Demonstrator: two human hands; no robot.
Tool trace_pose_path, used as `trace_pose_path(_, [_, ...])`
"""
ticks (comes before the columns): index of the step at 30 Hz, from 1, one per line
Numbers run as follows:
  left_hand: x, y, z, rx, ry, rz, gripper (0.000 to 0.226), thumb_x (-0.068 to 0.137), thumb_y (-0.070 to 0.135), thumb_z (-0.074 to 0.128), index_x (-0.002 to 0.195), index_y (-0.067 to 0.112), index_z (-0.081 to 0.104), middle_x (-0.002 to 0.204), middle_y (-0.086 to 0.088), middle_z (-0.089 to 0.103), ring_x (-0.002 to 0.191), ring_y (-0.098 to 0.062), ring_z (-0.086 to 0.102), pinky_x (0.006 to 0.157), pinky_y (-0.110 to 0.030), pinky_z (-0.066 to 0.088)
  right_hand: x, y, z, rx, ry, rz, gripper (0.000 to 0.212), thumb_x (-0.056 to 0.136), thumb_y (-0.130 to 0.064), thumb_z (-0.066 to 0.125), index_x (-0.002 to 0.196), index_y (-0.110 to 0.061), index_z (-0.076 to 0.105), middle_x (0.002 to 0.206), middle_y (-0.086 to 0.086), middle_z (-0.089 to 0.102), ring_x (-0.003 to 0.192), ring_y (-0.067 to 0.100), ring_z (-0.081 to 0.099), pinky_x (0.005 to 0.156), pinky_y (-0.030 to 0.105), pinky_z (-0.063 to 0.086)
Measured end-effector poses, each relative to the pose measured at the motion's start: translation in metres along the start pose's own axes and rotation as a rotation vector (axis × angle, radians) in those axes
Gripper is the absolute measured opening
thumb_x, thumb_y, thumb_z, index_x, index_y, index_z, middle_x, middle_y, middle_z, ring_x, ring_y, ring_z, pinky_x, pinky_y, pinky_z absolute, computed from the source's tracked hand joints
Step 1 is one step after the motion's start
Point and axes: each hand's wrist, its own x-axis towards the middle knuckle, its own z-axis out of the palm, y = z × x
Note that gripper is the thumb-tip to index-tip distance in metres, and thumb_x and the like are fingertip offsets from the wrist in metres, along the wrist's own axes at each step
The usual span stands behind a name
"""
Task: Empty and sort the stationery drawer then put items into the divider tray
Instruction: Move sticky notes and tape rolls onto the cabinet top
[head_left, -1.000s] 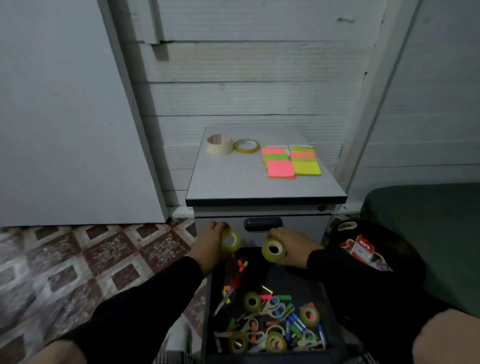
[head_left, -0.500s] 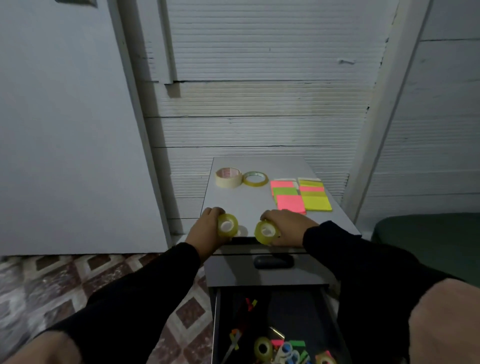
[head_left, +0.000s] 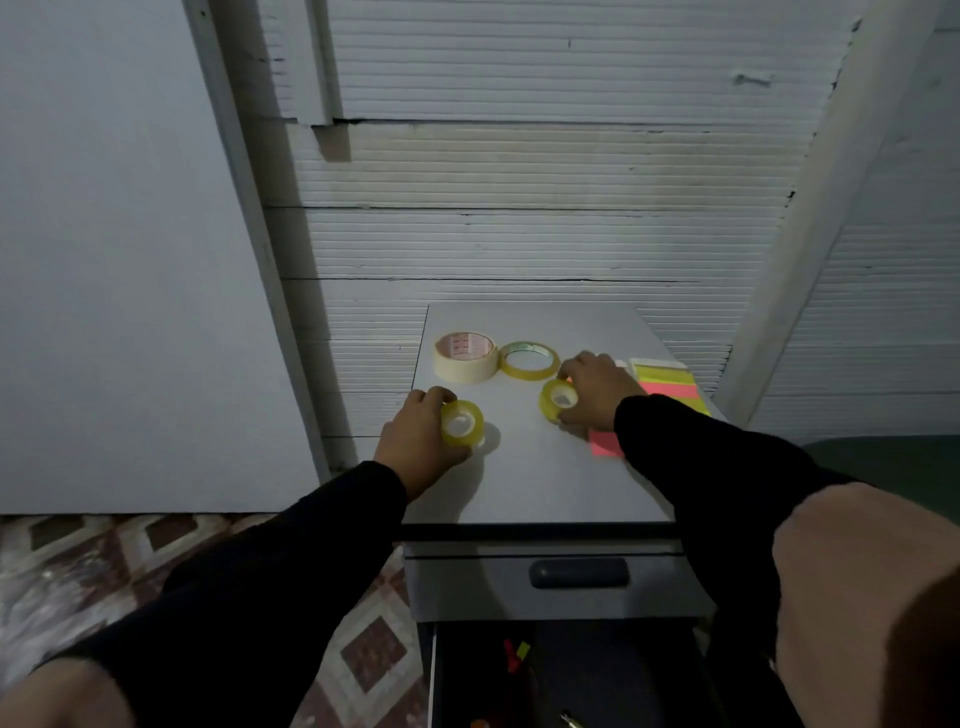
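Sorting under way: 2 small tape rolls reached the cabinet top, drawer not yet emptied.

The left hand (head_left: 421, 441) gripped 1 small yellow tape roll (head_left: 462, 423) near the cabinet top's (head_left: 540, 478) left edge; the right hand (head_left: 597, 387) gripped another small roll (head_left: 558, 400) mid-top. A masking tape roll (head_left: 464, 357) and a thin clear tape ring (head_left: 529, 359) lay toward the back-left corner, sticky notes (head_left: 670, 382) along the right edge. The open drawer (head_left: 571, 686) below held leftover bits; no divider tray was visible.

There are four rolls of tape on the cabinet top (head_left: 540, 467): one wide masking tape roll (head_left: 464, 357), one thin yellowish ring (head_left: 529, 359) and two small clear rolls (head_left: 462, 423). One of the small rolls sits in each of the two hands (head_left: 415, 441).
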Motion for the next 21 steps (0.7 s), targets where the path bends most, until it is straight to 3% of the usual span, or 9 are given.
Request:
trace_pose_path(5, [0.018, -0.008, 0.008, 0.024, -0.010, 0.002, 0.063, 0.078, 0.028, 0.072, 0.132, 0.015, 0.043, 0.129, -0.010, 0.047, 0.113, -0.030, 0.051, 0.097, -0.041, 0.042, 0.033, 0.004, 0.005, 0.029, 0.091, 0.087, 0.063, 0.077, -0.038, 0.071, 0.132, -0.016, 0.048, 0.140, 0.009, 0.037, 0.129, 0.032, 0.033, 0.101, 0.039, 0.035])
trace_pose_path(11, [0.031, -0.006, 0.013, -0.008, 0.008, 0.019, 0.071, 0.077, 0.028, 0.073, 0.137, 0.014, 0.038, 0.130, -0.010, 0.046, 0.115, -0.028, 0.051, 0.097, -0.039, 0.043, 0.047, -0.001, 0.024, -0.004, 0.113, 0.096, 0.063, 0.077, -0.044, 0.067, 0.132, -0.020, 0.049, 0.151, 0.005, 0.026, 0.136, 0.030, 0.024, 0.107, 0.041, 0.026])
trace_pose_path(21, [0.047, 0.002, 0.020, -0.038, -0.004, 0.032, 0.075, 0.074, 0.026, 0.075, 0.138, 0.014, 0.036, 0.128, -0.011, 0.049, 0.114, -0.028, 0.052, 0.095, -0.036, 0.044, 0.055, 0.003, 0.026, 0.037, 0.095, 0.121, 0.059, 0.080, -0.041, 0.062, 0.133, -0.019, 0.048, 0.153, 0.005, 0.022, 0.139, 0.029, 0.019, 0.109, 0.043, 0.021])
